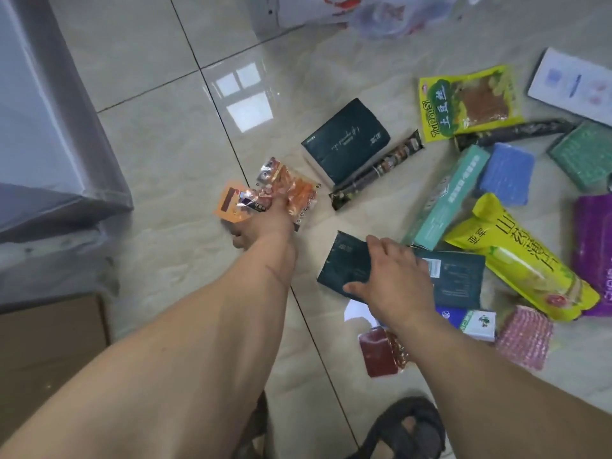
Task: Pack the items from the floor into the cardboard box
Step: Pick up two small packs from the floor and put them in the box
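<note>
My left hand [265, 223] grips a bunch of small orange snack packets [284, 187] just above the tiled floor, left of the pile. My right hand [394, 276] lies spread on a dark green pack [344, 266] that rests flat on the floor, fingers around its edges. A corner of the cardboard box [49, 342] shows at the lower left. A second dark green pack [347, 140], a dark snack stick [377, 168], a teal box [447, 197], a blue sponge [506, 173] and yellow snack bags [470, 101] lie scattered to the right.
A grey cabinet [39, 127] stands at the upper left. A long yellow bag [520, 260], a purple pack [592, 246], a pink mesh pad [525, 336], a red packet [377, 352] and a green pad [586, 154] crowd the right. Plastic bags [381, 14] lie at the top. My sandal [407, 429] is below.
</note>
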